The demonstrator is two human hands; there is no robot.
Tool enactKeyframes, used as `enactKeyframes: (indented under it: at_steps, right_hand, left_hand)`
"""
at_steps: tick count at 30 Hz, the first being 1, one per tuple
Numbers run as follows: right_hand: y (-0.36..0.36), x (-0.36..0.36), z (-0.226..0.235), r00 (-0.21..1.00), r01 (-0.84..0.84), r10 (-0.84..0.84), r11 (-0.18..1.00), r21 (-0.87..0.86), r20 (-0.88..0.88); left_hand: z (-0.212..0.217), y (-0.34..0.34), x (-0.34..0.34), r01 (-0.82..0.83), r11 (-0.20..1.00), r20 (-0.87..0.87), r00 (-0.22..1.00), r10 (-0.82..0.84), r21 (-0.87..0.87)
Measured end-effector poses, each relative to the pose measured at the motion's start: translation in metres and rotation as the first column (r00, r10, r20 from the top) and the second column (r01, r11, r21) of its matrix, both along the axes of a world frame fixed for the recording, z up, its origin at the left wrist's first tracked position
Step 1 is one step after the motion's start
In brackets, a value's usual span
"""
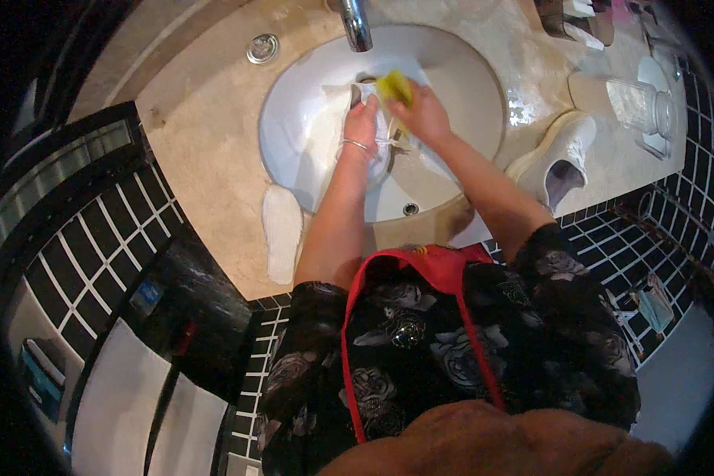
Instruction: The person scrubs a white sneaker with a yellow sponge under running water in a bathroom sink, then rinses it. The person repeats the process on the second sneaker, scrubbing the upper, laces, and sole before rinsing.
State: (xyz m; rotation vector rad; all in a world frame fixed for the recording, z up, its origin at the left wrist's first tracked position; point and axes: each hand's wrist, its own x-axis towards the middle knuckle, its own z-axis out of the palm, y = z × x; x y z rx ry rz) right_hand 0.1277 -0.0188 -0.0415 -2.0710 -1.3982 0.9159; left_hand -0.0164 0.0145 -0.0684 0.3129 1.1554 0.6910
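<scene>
Over the white oval sink (289,95), my left hand (362,127) is closed on a white shoe (379,166) with laces, steadying it inside the basin. My forearm and fingers cover part of that shoe. My right hand (423,115) grips a yellow scrubber (395,89) just above the shoe's right side; it is blurred, and I cannot tell whether it is a sponge or a brush. The matching white shoe (559,159) lies on the counter to the right of the sink. A white insole (282,234) rests on the counter at the left.
A chrome faucet (357,28) hangs over the back of the basin. On the beige counter (206,159) sits a round metal drain piece (262,49). A clear jar (639,107) lies at the right, and a dark container (575,20) stands at the back right.
</scene>
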Motion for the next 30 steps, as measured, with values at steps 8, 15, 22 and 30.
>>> enactKeyframes:
  at_steps: [8,15,22,30]
  right_hand:
    - [-0.010,-0.010,0.008,0.999,-0.016,0.015,1.000,-0.026,-0.035]
    - [0.010,-0.002,0.007,0.997,0.067,-0.071,0.989,0.132,0.032]
    - [-0.014,-0.015,0.023,0.979,0.094,-0.106,0.993,-0.077,-0.173]
    - [-0.005,-0.016,-0.003,0.992,-0.015,0.029,0.993,0.115,-0.119]
  left_hand:
    - [0.000,-0.002,-0.002,-0.043,0.999,0.132,0.990,0.043,-0.003]
    - [0.002,-0.003,0.003,-0.088,0.996,0.122,0.989,0.087,-0.001]
    - [-0.015,-0.018,0.007,0.058,0.986,0.028,0.998,-0.063,0.155]
    - [0.003,-0.017,0.005,0.030,0.999,0.104,0.994,-0.033,0.032]
